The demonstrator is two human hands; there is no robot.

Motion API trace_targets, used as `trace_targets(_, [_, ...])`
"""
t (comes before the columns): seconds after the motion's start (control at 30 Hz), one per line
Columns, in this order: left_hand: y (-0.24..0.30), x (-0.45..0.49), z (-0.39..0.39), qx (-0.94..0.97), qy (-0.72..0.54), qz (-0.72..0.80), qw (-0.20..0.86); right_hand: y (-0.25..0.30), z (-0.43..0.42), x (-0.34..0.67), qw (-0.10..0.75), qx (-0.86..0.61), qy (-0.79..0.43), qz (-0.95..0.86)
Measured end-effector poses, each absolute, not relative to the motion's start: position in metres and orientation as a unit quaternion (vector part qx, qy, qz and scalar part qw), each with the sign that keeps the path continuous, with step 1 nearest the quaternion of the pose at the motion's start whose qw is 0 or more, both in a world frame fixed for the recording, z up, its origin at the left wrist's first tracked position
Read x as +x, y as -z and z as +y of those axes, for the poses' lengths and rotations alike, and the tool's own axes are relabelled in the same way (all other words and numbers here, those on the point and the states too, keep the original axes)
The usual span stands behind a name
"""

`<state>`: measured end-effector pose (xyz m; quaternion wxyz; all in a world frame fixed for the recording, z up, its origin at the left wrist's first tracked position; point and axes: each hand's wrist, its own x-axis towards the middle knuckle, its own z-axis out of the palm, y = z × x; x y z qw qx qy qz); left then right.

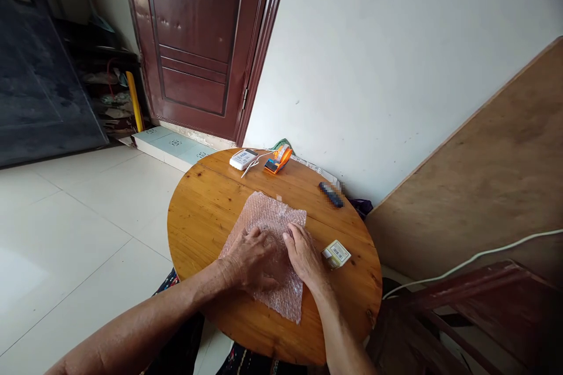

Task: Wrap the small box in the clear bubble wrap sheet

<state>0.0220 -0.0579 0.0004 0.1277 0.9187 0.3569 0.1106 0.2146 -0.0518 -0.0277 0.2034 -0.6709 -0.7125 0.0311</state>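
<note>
A sheet of clear, pinkish bubble wrap (288, 302) lies on a round wooden table (197, 211). Over its middle is my left hand (253, 255), fingers curled down against the plastic. My right hand (303, 252) is at the sheet's right side, thumb and fingers bent onto the wrap near its upper right corner. Both hands touch the sheet, and whether something lies beneath it cannot be made out. Just right of my right hand sits a small card-like box (336, 254) with a barcode label.
Along the table's far side are an orange tape dispenser (278, 159), a white box-shaped device (243, 159) with a white cable, and a dark, partly blurred object (331, 194). A white wall (396, 58) and a dark red door (193, 35) stand behind the table.
</note>
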Motion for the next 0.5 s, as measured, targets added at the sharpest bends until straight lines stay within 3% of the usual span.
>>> trace_targets(0.2, [-0.001,0.02,-0.039,0.908,-0.133,0.381,0.115,0.035,-0.062,0.211,0.16,-0.682,0.038,-0.712])
trace_targets(0.5, [0.003,0.024,0.007,0.911,-0.07,0.4,0.078,0.027,-0.063,0.208,0.166,-0.685,0.021,-0.709])
